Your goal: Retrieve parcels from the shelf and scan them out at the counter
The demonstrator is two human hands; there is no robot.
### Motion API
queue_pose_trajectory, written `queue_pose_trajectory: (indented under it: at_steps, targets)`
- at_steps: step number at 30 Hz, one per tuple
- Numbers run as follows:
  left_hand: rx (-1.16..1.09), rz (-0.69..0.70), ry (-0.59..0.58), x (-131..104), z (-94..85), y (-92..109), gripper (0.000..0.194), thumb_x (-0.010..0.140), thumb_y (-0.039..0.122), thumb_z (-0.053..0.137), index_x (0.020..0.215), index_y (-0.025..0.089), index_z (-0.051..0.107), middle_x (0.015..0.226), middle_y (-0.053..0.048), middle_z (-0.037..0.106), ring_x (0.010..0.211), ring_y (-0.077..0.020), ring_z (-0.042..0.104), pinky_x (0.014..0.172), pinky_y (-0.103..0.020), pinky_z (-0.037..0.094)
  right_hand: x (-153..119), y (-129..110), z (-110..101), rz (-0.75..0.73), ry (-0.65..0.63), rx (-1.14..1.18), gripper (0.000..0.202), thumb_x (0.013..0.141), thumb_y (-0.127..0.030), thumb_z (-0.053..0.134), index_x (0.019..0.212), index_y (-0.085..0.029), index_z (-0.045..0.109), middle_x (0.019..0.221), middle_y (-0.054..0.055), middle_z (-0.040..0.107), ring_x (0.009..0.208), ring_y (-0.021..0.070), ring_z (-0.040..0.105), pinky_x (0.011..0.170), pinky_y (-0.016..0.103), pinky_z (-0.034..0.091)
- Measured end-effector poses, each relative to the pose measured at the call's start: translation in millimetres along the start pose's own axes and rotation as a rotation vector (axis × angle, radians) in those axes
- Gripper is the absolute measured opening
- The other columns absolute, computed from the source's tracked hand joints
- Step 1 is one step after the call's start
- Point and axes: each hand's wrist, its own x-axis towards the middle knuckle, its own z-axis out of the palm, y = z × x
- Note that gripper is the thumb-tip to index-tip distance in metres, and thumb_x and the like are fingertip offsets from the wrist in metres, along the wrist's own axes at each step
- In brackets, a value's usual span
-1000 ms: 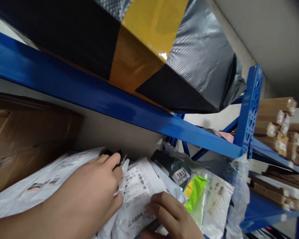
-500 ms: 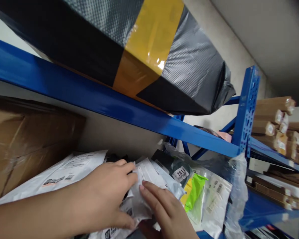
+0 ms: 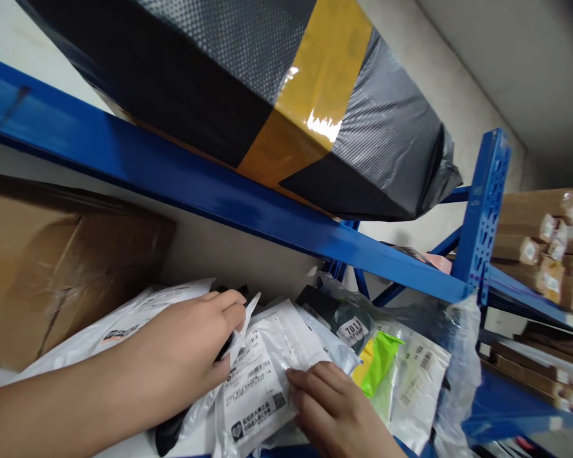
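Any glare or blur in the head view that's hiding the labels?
Head view: glare on the yellow tape of the black parcel overhead; print on the white mailer between the left hand and right hand is sharp enough; the far boxes are soft.

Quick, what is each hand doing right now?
Left hand: closed on the top edge of the white parcel.
Right hand: fingertips pressing the same parcel's right edge, not clearly gripping.

White mailer bag [image 3: 260, 375] stands tilted among the shelf parcels, its barcode label facing out (print too small to read), upper corner curling, plastic crinkled, pinched at both edges.
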Motion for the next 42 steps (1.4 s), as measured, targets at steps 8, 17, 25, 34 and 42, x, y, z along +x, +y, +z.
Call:
queue_pose_trajectory:
  at_steps: [8, 17, 25, 34, 42]
  targets:
    - [0.067, -0.002, -0.069, 0.3, -4.7, 4.9, 0.029, 0.072, 0.015, 0.054, 0.099, 0.022, 0.062, 0.114, -0.006, 0.062, 0.095, -0.0242, 0.063, 0.082, -0.037, 0.049, -1.6, -2.4, -13.2, 0.089, -0.148, 0.112, 0.010, 0.089, -0.016, 0.048, 0.092, -0.019, 0.057, 0.099, 0.007, 0.070, 0.081, 0.0188, 0.062, 0.071, 0.030, 0.055]
    - [0.022, 0.039, -0.129, -3.8, -13.6, -1.7, 0.034, 0.070, 0.027, 0.062, 0.104, 0.021, 0.064, 0.128, -0.009, 0.058, 0.112, -0.0312, 0.059, 0.091, -0.043, 0.050, 30.3, -23.0, -1.2, 0.073, -0.074, 0.011, 0.061, 0.081, -0.039, 0.066, 0.132, -0.014, 0.044, 0.132, 0.017, 0.056, 0.119, 0.0342, 0.051, 0.090, 0.049, 0.052]
    - [-0.027, 0.008, -0.049, -12.4, -10.7, -5.1, 0.035, 0.072, 0.021, 0.050, 0.105, 0.021, 0.063, 0.138, -0.009, 0.050, 0.115, -0.0310, 0.057, 0.091, -0.045, 0.051, 17.8, -28.1, 5.4, 0.072, -0.070, 0.069, 0.029, 0.085, -0.033, 0.062, 0.108, -0.016, 0.060, 0.102, 0.009, 0.070, 0.093, 0.0232, 0.060, 0.079, 0.037, 0.057]
    - [-0.056, -0.032, 0.010, -19.0, -11.4, -10.3, 0.036, 0.073, 0.020, 0.052, 0.107, 0.025, 0.061, 0.140, -0.002, 0.050, 0.118, -0.0265, 0.056, 0.098, -0.042, 0.048, 16.5, -30.8, 14.2, 0.063, -0.030, -0.010, 0.027, 0.088, -0.034, 0.056, 0.108, -0.017, 0.062, 0.091, 0.006, 0.066, 0.077, 0.0214, 0.054, 0.070, 0.037, 0.053]
    - [-0.061, -0.046, 0.062, -23.2, -6.6, -12.7, 0.034, 0.074, 0.020, 0.050, 0.107, 0.025, 0.059, 0.139, -0.003, 0.050, 0.121, -0.0243, 0.054, 0.102, -0.039, 0.045, 9.4, -35.1, 32.0, 0.104, 0.092, -0.054, 0.022, 0.089, -0.033, 0.052, 0.094, -0.015, 0.062, 0.079, 0.008, 0.062, 0.072, 0.0222, 0.051, 0.065, 0.036, 0.051]
